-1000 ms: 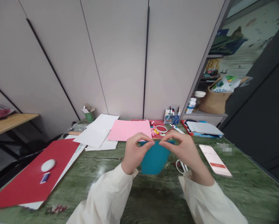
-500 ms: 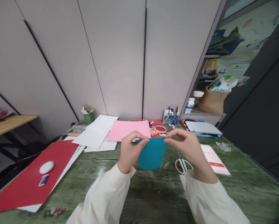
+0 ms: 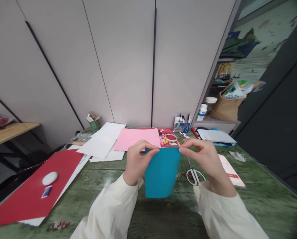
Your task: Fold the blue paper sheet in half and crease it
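A sheet of blue paper (image 3: 161, 174) hangs between my hands above the green wood-grain table (image 3: 101, 196). My left hand (image 3: 140, 162) pinches its upper left edge between thumb and fingers. At the upper right corner, my right hand (image 3: 202, 156) holds the sheet in the same kind of pinch. Below and beside my right wrist lie white-handled scissors (image 3: 193, 174), partly covered by that arm. Behind my left hand is a pink sheet (image 3: 137, 137).
White papers (image 3: 98, 146) lie at the back left. A red sheet (image 3: 39, 199) at the left bears a white oval object (image 3: 49, 178) and an eraser (image 3: 46, 192). A phone-like pink slab (image 3: 234, 177), a pen box (image 3: 182, 125) and small colourful pieces (image 3: 163, 139) are on the table.
The blue paper shows more of its length and hangs lower. My right hand has shifted slightly right, to the sheet's corner; my left hand has barely moved.
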A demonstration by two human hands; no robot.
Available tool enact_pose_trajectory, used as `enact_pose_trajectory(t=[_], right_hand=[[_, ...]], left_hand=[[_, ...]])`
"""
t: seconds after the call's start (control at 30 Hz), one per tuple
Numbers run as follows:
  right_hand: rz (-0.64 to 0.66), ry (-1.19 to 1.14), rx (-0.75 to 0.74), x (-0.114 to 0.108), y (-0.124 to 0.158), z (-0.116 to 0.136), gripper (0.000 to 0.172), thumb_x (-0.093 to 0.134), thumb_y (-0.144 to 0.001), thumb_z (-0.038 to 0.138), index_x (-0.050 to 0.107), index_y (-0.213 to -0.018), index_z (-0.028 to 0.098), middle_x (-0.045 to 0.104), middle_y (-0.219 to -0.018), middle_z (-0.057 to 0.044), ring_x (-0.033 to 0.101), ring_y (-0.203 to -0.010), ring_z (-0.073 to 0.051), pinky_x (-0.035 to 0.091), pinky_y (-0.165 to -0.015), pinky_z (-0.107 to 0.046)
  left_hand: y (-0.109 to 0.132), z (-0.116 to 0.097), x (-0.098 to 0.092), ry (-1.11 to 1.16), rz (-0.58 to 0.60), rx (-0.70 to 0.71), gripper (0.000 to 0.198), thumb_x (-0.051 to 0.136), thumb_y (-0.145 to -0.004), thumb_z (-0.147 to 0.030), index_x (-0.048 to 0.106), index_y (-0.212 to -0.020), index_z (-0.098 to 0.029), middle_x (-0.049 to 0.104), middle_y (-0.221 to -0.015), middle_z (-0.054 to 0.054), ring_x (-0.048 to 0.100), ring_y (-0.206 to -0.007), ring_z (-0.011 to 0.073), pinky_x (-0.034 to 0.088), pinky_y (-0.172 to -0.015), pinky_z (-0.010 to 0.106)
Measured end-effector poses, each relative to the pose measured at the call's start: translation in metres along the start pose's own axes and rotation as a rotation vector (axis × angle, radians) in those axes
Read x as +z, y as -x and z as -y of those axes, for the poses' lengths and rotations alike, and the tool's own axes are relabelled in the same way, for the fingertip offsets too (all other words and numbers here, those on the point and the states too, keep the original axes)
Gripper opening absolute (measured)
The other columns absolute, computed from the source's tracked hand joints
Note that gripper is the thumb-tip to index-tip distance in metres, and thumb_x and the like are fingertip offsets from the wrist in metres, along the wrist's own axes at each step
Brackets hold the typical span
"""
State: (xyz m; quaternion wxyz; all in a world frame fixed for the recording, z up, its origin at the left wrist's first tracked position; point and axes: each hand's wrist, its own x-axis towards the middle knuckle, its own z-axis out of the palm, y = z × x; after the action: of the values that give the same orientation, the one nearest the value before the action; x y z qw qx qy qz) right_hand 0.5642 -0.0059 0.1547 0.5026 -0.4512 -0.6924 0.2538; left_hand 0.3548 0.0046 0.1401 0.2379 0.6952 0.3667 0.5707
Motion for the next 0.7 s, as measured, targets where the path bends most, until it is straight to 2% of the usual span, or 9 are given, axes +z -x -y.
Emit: enact_pose_trajectory(t=[0.2,0.33,0.53,0.7], right_hand=[[-0.035,-0.08,-0.024,0.01,-0.006,-0.011,0.016,0.061,-0.075,0.032,0.058,-0.066,0.018,0.059,-0.068,0.0,0.054,-0.067,-0.015,0.04,-0.059,-0.025],[-0.098,0.046,-0.03,0.01,-0.004,-0.01,0.017,0.061,-0.076,0.033,0.061,-0.067,0.018,0.062,-0.068,-0.001,0.054,-0.065,-0.015,0.04,-0.061,-0.025],[-0.085,0.163,-0.086,0.009,-0.004,-0.006,0.015,0.059,-0.078,0.031,0.06,-0.069,0.019,0.062,-0.07,-0.001,0.054,-0.067,-0.015,0.039,-0.063,-0.026],[-0.02,-0.043,0.035,0.018,-0.01,-0.017,0.015,0.062,-0.074,0.033,0.059,-0.076,0.018,0.06,-0.072,-0.001,0.055,-0.069,-0.016,0.041,-0.061,-0.026]], left_hand=[[0.001,0.003,0.01,0.052,-0.027,-0.121,0.01,0.064,-0.071,-0.024,0.063,-0.067,-0.016,0.065,-0.068,0.003,0.059,-0.068,0.0146,0.043,-0.063,0.025],[-0.002,0.002,0.008,0.082,-0.002,-0.176,0.009,0.065,-0.07,-0.024,0.064,-0.066,-0.016,0.066,-0.069,0.003,0.06,-0.067,0.0149,0.044,-0.063,0.024],[-0.002,0.001,0.004,0.085,0.001,-0.187,0.01,0.065,-0.069,-0.025,0.065,-0.065,-0.016,0.066,-0.068,0.002,0.059,-0.067,0.0141,0.044,-0.062,0.024],[-0.004,0.004,0.005,0.11,-0.045,-0.215,0.009,0.065,-0.069,-0.024,0.065,-0.065,-0.015,0.066,-0.067,0.003,0.059,-0.066,0.0139,0.043,-0.061,0.023]])
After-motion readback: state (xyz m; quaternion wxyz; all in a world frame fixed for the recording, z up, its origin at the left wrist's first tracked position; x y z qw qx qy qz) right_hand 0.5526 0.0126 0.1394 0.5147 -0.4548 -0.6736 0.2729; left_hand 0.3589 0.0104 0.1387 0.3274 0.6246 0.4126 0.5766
